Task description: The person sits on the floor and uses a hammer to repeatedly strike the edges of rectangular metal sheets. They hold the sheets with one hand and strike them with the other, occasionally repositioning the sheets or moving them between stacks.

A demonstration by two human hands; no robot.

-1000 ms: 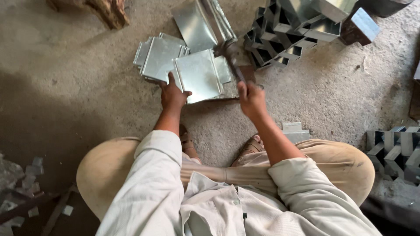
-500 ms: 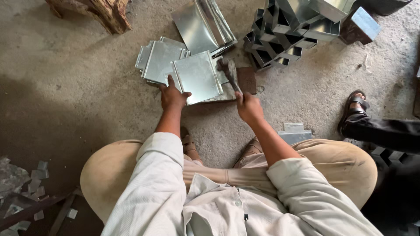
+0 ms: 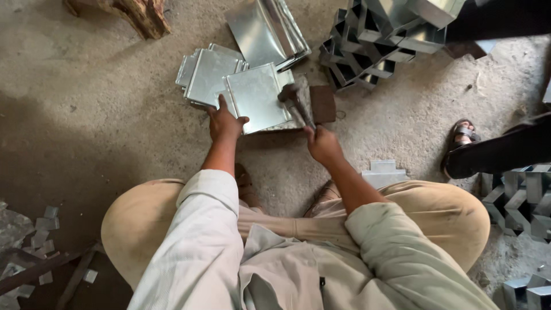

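My left hand [image 3: 225, 121] pinned the metal sheet [image 3: 255, 96]; my right hand [image 3: 322, 144] gripped the hammer [image 3: 295, 102], flat sheets [image 3: 208, 74] still unworked.

Folded metal boxes [image 3: 373, 40], wooden log [image 3: 140, 14], sandalled foot [image 3: 459, 140].
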